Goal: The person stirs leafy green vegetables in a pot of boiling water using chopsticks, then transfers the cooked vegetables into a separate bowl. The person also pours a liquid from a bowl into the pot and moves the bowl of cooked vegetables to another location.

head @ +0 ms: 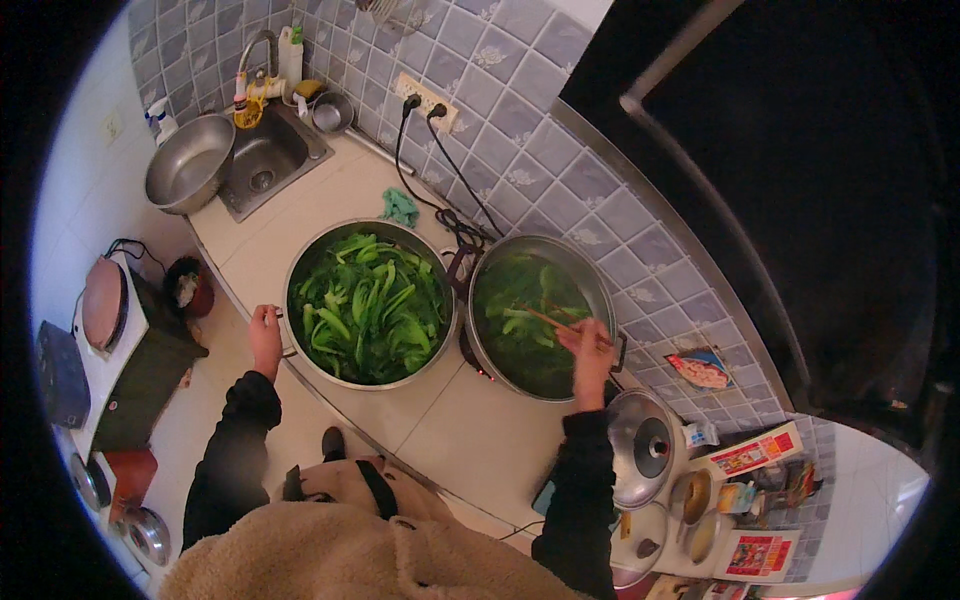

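My left hand grips the side handle of a wide metal pot heaped with leafy greens. The pot stands on the tiled counter. In my right hand is a pair of wooden chopsticks, held over a second wide pot. Their tips reach in among greens lying in greenish liquid. This second pot sits close beside the first, on a dark cooker with a small red light, mostly hidden beneath it.
A sink with a tilted steel basin is at the far left. Black power cords run from the wall outlet strip behind the pots. A green cloth lies nearby. Right of my right arm are a glass lid and several bowls.
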A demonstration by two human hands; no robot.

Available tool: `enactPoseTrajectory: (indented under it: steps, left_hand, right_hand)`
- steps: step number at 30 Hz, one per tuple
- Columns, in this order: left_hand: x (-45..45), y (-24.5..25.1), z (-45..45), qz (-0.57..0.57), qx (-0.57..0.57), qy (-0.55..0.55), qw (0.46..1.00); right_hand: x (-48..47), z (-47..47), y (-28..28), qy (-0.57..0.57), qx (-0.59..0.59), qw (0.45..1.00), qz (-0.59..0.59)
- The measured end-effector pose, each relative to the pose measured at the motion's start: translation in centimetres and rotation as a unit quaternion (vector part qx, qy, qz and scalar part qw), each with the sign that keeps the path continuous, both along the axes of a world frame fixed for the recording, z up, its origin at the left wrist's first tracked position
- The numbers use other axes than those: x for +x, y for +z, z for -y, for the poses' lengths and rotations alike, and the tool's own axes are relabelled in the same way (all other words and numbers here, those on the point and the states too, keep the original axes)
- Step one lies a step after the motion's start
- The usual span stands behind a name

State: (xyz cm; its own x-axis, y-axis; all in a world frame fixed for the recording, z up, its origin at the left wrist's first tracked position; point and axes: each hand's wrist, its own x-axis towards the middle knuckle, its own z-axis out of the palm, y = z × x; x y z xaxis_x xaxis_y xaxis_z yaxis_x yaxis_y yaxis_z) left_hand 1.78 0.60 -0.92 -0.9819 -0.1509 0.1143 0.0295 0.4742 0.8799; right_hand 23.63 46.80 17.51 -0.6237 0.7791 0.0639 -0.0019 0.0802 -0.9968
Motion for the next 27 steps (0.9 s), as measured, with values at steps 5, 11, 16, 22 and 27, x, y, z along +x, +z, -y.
enactPoseTrajectory:
  steps: [5,11,16,22,27]
  left_hand:
    - [0.0,0.5,0.0,0.022,0.0,-0.003,1.0]
    - [0.3,0.3,0.0,0.015,-0.015,0.008,1.0]
    - [0.0,-0.3,0.1,0.088,0.011,0.028,0.996]
    - [0.2,0.0,0.0,0.056,-0.002,0.022,0.998]
    - [0.3,0.0,0.1,0.039,0.006,0.006,0.999]
  right_hand:
    - [-4.0,1.7,-3.7,0.077,-0.059,0.995,-0.03]
    - [-2.8,-0.7,-3.2,0.097,-0.106,0.98,0.136]
    - [-3.9,-3.4,0.4,0.115,-0.033,0.98,0.159]
    - [-9.9,-2.6,-2.0,0.053,-0.04,0.998,0.011]
    - [-8.1,-3.9,-3.6,-0.005,-0.091,0.985,0.145]
